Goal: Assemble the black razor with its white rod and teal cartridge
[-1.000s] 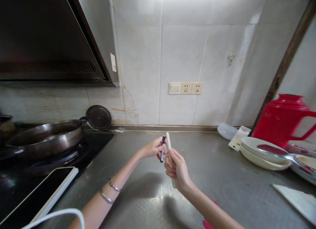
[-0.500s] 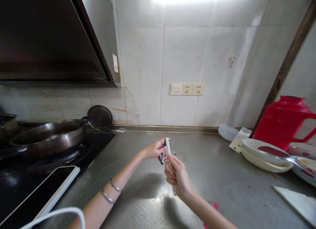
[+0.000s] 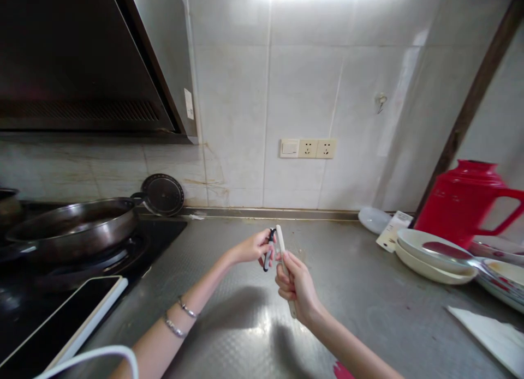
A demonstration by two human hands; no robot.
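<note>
**Off-white stick (image 3: 280,240) in right hand (image 3: 298,286), black-and-grey tool (image 3: 268,254) in left hand (image 3: 250,249)**

Below the cream rectangular switch-and-socket strip (image 3: 308,149) on the tiled wall, both hands are raised over a grey textured metal counter (image 3: 233,346). The right fingers are curled round the long, slim off-white stick, thumb pressed along it, its rounded upper end tilted towards the left hand. The left thumb and fingers pinch the short, narrow black-and-grey tool just beside the stick; whether the two touch cannot be told. Two silver-coloured bracelets (image 3: 175,325) circle the left forearm. Well left of the strip and lower stands a round, shiny steel pan (image 3: 77,232) on a black hob (image 3: 166,240); well right and lower, a red plastic handled jug (image 3: 460,207) stands behind stacked white dishes (image 3: 429,267).
</note>
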